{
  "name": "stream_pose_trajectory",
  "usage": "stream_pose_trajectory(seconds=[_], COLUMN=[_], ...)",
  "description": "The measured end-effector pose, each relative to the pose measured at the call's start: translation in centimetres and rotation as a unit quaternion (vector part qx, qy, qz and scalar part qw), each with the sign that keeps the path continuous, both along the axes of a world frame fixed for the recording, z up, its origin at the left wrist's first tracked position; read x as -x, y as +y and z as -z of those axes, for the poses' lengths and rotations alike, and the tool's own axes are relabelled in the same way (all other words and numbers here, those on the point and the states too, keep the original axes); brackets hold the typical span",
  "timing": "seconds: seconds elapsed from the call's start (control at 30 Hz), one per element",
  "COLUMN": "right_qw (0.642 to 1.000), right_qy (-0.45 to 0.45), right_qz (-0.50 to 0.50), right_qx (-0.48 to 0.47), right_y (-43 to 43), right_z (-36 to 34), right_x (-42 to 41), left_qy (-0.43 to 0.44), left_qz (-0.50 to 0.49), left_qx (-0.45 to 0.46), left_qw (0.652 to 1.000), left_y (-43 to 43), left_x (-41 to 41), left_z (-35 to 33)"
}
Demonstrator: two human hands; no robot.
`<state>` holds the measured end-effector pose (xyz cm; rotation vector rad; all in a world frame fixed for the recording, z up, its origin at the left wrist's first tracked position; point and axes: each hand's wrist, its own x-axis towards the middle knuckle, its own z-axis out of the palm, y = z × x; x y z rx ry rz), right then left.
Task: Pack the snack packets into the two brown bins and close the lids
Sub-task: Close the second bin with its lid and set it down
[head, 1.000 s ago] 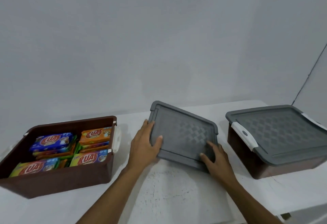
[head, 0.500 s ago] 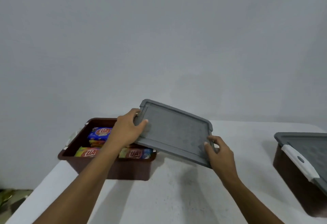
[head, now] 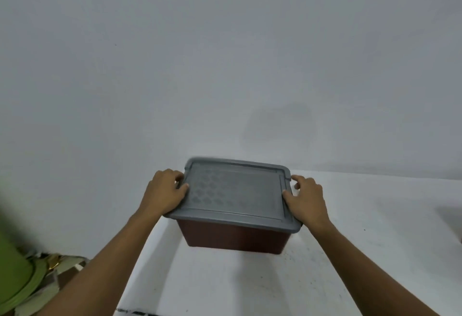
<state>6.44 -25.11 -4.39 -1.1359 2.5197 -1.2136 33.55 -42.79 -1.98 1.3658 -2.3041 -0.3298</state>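
Observation:
A brown bin [head: 232, 237] stands on the white table [head: 250, 285], and the grey lid [head: 235, 192] lies flat on top of it, covering the opening. My left hand [head: 163, 193] grips the lid's left edge, thumb on top. My right hand [head: 306, 197] grips the right edge the same way. The snack packets inside are hidden under the lid. The second brown bin is out of view.
A plain grey wall [head: 225, 65] rises right behind the table. Off the table's left edge lie a green object [head: 15, 273] and some clutter on the floor [head: 62, 265].
Both hands carried the lid left from the table's middle and set it down over the packet-filled bin. The view swung left, so the closed right bin has left the frame.

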Motion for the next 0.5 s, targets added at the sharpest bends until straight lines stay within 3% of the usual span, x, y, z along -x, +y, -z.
stream_pose_trajectory(seconds=[0.07, 0.13, 0.23, 0.37, 0.5], right_qw=[0.997, 0.987, 0.959, 0.947, 0.954], right_qy=[-0.058, -0.153, -0.28, -0.319, -0.296], right_qz=[0.043, 0.047, 0.041, 0.04, 0.052], right_qx=[0.0, 0.011, 0.005, 0.011, -0.004], right_y=[-0.2, -0.1, 0.1, 0.0, -1.0], right_z=[0.9, 0.9, 0.7, 0.0, -1.0], right_x=[-0.1, -0.1, -0.3, 0.0, 0.2], left_qy=[0.013, 0.109, 0.22, 0.257, 0.297], left_qz=[-0.007, -0.014, -0.015, -0.013, -0.024], left_qx=[-0.018, -0.116, -0.29, -0.327, -0.359], left_qw=[1.0, 0.987, 0.931, 0.909, 0.885], left_y=[-0.7, -1.4, -1.9, -2.8, -2.7], left_x=[-0.5, -0.8, -0.6, 0.7, 1.6], left_z=[1.2, 1.9, 2.3, 2.6, 2.2])
